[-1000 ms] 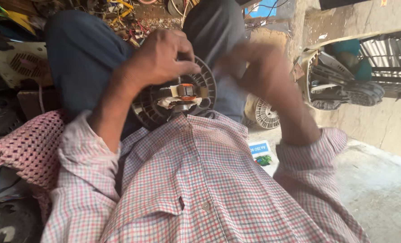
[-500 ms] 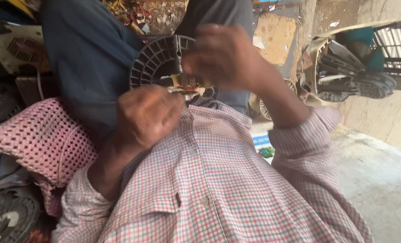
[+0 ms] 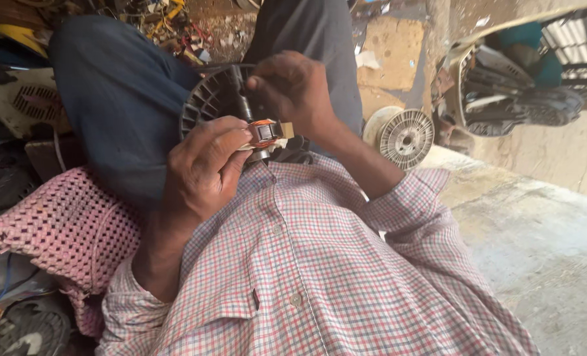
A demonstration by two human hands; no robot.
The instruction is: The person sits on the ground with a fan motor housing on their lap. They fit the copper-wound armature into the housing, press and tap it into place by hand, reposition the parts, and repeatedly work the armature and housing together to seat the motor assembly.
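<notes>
I sit with a round dark finned motor housing (image 3: 209, 102) resting between my knees. My left hand (image 3: 201, 168) pinches a small copper-wound coil piece (image 3: 264, 132) with pale insulation at its front edge. My right hand (image 3: 293, 89) is closed over the top of the housing, fingers bent onto the same coil from above. Both hands touch the coil; most of the housing's centre is hidden behind them. My checked shirt (image 3: 307, 264) fills the lower view.
A pink woven cushion (image 3: 62, 227) lies at my left. A white wire spool (image 3: 402, 137) stands on the ground to the right, with a fan body and guard (image 3: 518, 86) beyond. Scrap parts and wires lie behind my knees. Concrete floor (image 3: 551, 250) at right.
My left hand came down off the housing and now grips the coil from below. My right hand moved in onto the top of the housing. The view shifted slightly.
</notes>
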